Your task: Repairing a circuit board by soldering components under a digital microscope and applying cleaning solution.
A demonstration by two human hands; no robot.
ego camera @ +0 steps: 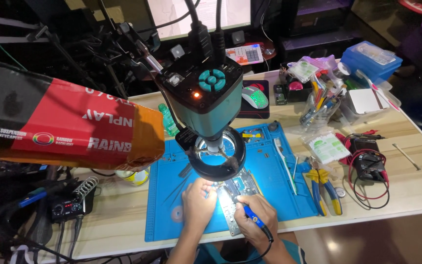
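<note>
R hand (256,216) closed round a blue-handled iron (253,218), pen grip, tip angled up-left onto the board (236,194); cord trails off the desk (406,195) edge toward the body. L hand (197,201) curled, fingers down by the board's left edge; can't tell if it pinches anything, looks more like steadying. Board lies flat on the blue mat (279,205), right under the ring light (216,155) and scope (206,93). To do this well, I'd say: heel of R hand planted on the mat, small wrist moves only, L hand pinning the board so it can't skate, tip on one joint at a time. Pliers (324,188) just right on the mat edge, meter (367,164) w/ red leads further out, station (67,208) far left.
</note>
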